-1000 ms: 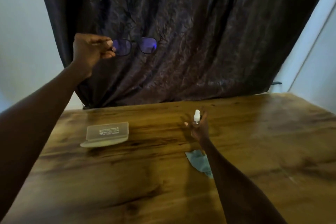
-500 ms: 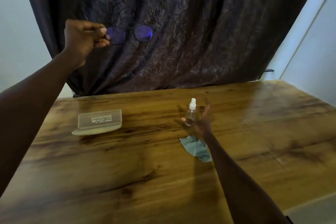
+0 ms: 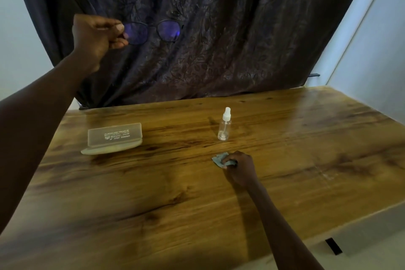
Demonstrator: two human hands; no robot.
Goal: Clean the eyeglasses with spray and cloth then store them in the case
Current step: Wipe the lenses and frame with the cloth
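A pair of dark-framed eyeglasses (image 3: pixel 153 32) is held up in the air by the left hand (image 3: pixel 97 36), pinched shut at the left end of the frame, with the lenses showing a violet tint against a dark curtain (image 3: pixel 219 28). The long axis of the glasses runs side to side, level, well above the wooden table (image 3: pixel 153 193). Lower and to the right, a blue-green cleaning cloth (image 3: pixel 221 159) is gripped on the tabletop by the right hand (image 3: pixel 240 169), whose fingers are curled closed over it. A small clear spray bottle (image 3: pixel 224 125) stands upright just beyond that hand, touched by nothing. An open translucent glasses case (image 3: pixel 114 138) lies to the left on the table, below the raised glasses. The wiping step appears to be next: the glasses lie up and to the left of the cloth hand, so the cloth would have to be lifted towards them.
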